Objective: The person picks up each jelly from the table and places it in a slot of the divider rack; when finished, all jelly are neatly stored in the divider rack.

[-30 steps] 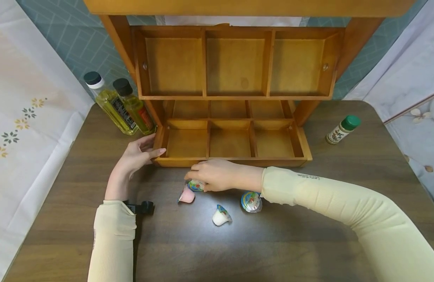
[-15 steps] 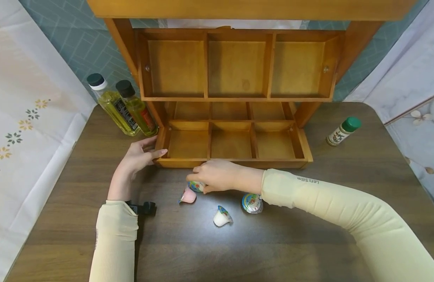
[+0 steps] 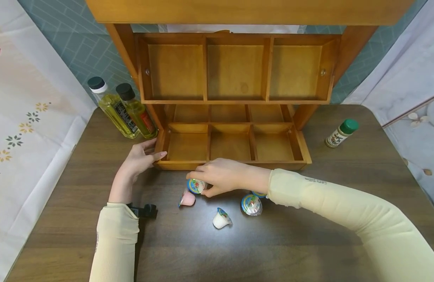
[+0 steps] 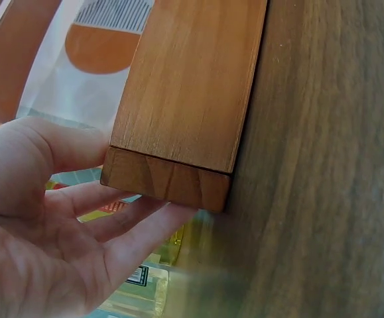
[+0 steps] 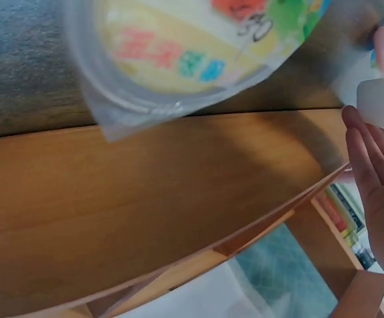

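Note:
My left hand [image 3: 139,158] grips the front left corner of the wooden rack's lower tray [image 3: 234,166]. In the left wrist view its thumb lies at the tray's upper edge [image 4: 172,169], the fingers against the end face. Just in front of the tray, my right hand [image 3: 222,176] pinches a small jelly cup [image 3: 196,186] with a printed blue lid; the right wrist view shows the white cup body [image 5: 379,103] at the fingertips. Beside it lies a pink jelly cup [image 3: 187,198]. A white jelly cup [image 3: 221,219] lies tipped nearer me.
Another jelly cup [image 3: 252,205] sits below the right wrist, with one more lid [image 3: 260,194] partly hidden by the sleeve. Two oil bottles [image 3: 139,113] stand left of the rack. A green-capped seasoning bottle [image 3: 341,133] stands right. The upper divided tray [image 3: 234,102] overhangs the lower.
My right hand has raised and turned the jelly cup slightly, so more of its lid shows. The right forearm shifts a little, uncovering another lid edge. My left hand keeps its grip.

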A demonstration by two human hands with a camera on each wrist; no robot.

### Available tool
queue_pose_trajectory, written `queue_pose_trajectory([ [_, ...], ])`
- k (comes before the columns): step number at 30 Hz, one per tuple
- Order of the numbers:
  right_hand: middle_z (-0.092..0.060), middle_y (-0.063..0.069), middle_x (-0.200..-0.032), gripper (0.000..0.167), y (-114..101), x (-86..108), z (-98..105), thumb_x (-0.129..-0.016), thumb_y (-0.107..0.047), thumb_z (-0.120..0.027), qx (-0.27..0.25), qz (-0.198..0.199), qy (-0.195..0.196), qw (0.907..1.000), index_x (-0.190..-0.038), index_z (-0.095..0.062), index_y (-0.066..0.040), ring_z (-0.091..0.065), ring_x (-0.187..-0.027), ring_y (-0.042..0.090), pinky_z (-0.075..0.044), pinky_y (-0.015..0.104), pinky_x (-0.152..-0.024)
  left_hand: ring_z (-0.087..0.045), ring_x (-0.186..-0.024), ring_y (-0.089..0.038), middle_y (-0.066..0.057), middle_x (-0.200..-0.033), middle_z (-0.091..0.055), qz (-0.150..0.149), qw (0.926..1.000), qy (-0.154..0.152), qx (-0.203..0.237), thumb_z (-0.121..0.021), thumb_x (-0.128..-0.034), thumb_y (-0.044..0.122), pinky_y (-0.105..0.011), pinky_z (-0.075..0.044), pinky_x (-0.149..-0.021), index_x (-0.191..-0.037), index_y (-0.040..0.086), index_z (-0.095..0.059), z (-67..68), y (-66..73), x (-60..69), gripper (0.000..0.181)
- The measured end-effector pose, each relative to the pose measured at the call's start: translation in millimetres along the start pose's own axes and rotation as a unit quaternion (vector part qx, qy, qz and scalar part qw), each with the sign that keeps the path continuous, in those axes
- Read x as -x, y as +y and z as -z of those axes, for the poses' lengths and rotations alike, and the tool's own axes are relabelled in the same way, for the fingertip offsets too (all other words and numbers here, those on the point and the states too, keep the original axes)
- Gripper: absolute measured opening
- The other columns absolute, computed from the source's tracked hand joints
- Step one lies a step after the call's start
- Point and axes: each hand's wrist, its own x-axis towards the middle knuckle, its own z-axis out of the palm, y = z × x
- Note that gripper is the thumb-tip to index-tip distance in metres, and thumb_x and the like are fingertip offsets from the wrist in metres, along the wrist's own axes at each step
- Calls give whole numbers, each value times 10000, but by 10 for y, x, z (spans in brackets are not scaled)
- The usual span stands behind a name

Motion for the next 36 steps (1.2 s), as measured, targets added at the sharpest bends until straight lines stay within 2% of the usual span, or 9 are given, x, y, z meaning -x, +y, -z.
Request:
queue_pose_trajectory([
  [6, -621, -69, -1063, 472, 40, 56, 70, -844, -346, -606, -505, -76, 558, 9971, -1264, -493, -160, -526, -637, 39, -454, 176, -590, -382, -1299, -313, -144, -1509, -271, -54, 10000, 49, -30, -592, -927, 241, -268, -471, -782, -1487, 80, -229, -7, 5, 5, 687],
  [8, -616, -62, -1069, 469, 72, 36, 116, -848, -353, -611, -656, -130, 778, 9947, -1250, -491, -143, -516, -628, 32, -436, 152, -570, -378, -1302, -316, -150, -1506, -274, -61, 9999, 68, -52, -592, -927, 242, -290, -474, -817, -1487, 79, -229, -1, 0, 9, 687],
  [13, -597, -27, -1044, 484, 167, -57, 257, -820, -355, -666, -930, -516, 1336, 9853, -1209, -522, -104, -576, -785, 50, -469, 151, -668, -389, -1298, -315, -126, -1515, -264, -20, 10000, 63, 11, -600, -922, 248, -424, -452, -894, -1489, 89, -225, 5, -3, 6, 699],
  [17, -621, -22, -1024, 493, 259, -161, 308, -786, -387, -696, -903, -893, 1824, 9750, -1170, -561, -108, -593, -828, 72, -483, 196, -719, -394, -1296, -311, -116, -1521, -256, -20, 10000, 61, 43, -609, -916, 239, -401, -469, -852, -1488, 83, -227, -3, 1, -2, 705],
  [20, -633, -10, -1013, 498, 333, -258, 308, -768, -382, -728, -1039, -1117, 2051, 9668, -1146, -578, -95, -590, -846, 80, -477, 210, -742, -389, -1301, -309, -116, -1524, -247, -26, 10000, 51, 60, -609, -916, 231, -382, -477, -842, -1489, 79, -222, -7, 6, -1, 708],
  [25, -648, 20, -989, 518, 425, -441, 321, -762, -356, -754, -1430, -1522, 1958, 9581, -1144, -580, -52, -590, -846, 102, -471, 207, -729, -411, -1281, -315, -120, -1523, -246, -24, 9999, 65, 129, -613, -914, 223, -401, -478, -861, -1489, 77, -220, 1, 3, 3, 712],
  [32, -664, 44, -930, 540, 529, -722, 324, -762, -356, -751, -1543, -2195, 1319, 9543, -1165, -579, -41, -603, -802, 136, -479, 222, -693, -414, -1278, -316, -112, -1528, -236, -22, 9998, 43, 191, -611, -915, 218, -403, -476, -859, -1492, 89, -212, 1, 1, 6, 713],
  [36, -657, 50, -953, 557, 575, -827, 293, -772, -350, -742, -1659, -2510, 1023, 9482, -1197, -553, -44, -596, -843, 155, -473, 239, -726, -446, -1247, -309, -128, -1516, -264, 0, 9998, 35, 217, -613, -914, 207, -365, -488, -830, -1489, 84, -222, -10, -4, 2, 706],
])
